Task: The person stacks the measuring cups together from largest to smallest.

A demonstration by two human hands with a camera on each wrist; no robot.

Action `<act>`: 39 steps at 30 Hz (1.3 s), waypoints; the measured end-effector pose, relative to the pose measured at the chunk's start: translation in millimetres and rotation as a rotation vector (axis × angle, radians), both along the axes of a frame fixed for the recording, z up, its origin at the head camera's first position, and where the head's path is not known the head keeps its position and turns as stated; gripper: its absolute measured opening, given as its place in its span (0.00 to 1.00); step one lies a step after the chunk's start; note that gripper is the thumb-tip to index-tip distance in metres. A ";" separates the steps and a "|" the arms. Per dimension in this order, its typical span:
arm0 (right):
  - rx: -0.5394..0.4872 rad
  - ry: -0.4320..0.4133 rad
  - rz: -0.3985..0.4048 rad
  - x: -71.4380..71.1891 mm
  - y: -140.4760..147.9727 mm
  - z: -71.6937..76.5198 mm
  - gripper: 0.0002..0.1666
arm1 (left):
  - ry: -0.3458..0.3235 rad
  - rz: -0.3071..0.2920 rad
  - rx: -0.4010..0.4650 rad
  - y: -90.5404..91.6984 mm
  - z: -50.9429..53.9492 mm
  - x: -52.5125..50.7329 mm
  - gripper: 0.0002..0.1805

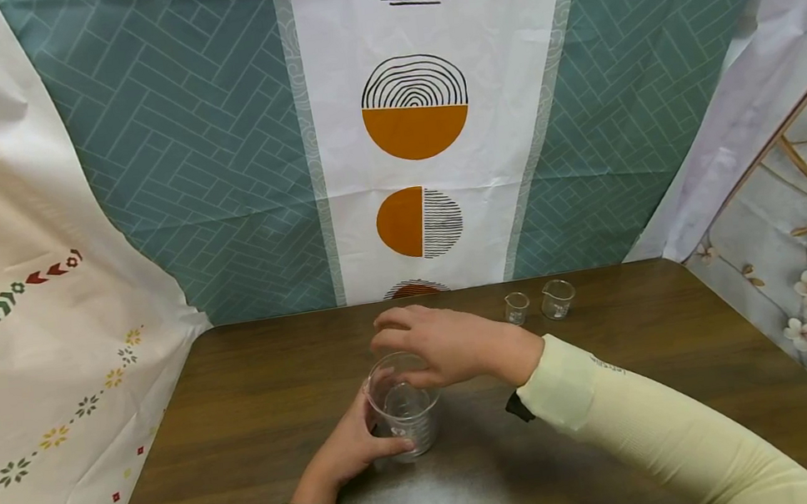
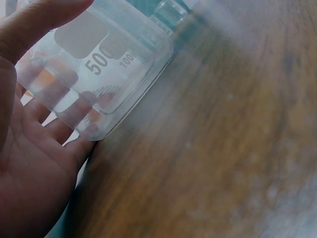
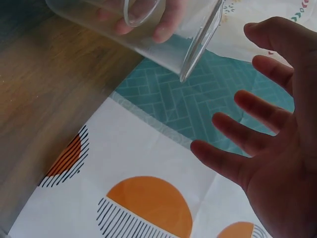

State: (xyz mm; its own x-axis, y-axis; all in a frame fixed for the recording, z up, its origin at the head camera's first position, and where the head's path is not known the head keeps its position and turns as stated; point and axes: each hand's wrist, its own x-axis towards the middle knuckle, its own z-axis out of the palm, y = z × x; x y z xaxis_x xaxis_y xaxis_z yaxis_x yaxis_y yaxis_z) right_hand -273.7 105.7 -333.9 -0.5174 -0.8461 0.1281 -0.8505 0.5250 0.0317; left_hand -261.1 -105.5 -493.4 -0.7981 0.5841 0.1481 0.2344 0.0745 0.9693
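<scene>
One big beaker [image 1: 434, 413] at mid-table [image 1: 256, 405], a smaller beaker [image 1: 407, 404] inside, is clasped by the left hand [image 1: 354, 440], likely for steadiness, while the right hand [image 1: 441, 344], fingers apart, empty, hovers toward its one o'clock, two little beakers [image 1: 558, 300] standing at two o'clock.

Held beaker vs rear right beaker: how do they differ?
The held beaker is much larger than the rear right beaker. The held beaker is in the left grip; the rear right beaker stands untouched on the table. The held beaker has a smaller beaker inside; the rear right beaker shows none. Both are clear, with printed marks.
</scene>
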 end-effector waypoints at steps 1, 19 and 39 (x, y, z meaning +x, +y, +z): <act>0.003 -0.004 -0.005 -0.3 0.3 -0.4 0.27 | 0.001 0.000 -0.001 0.0 0.0 -0.1 0.53; 0.036 -0.072 -0.107 -5.9 11.7 -2.3 0.32 | 0.008 0.015 -0.018 -0.5 -1.6 -0.1 0.53; 0.031 0.004 -0.266 -12.2 22.1 -7.5 0.37 | 0.010 -0.008 0.015 -0.2 -1.4 -0.2 0.51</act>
State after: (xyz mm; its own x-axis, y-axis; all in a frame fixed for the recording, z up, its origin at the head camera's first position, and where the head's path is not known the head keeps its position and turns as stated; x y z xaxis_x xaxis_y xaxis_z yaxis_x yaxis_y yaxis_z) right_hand -285.9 127.8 -341.4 -0.7219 -0.6836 0.1074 -0.6823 0.7291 0.0545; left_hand -261.3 -105.7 -494.8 -0.7919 0.5880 0.1647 0.2443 0.0579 0.9680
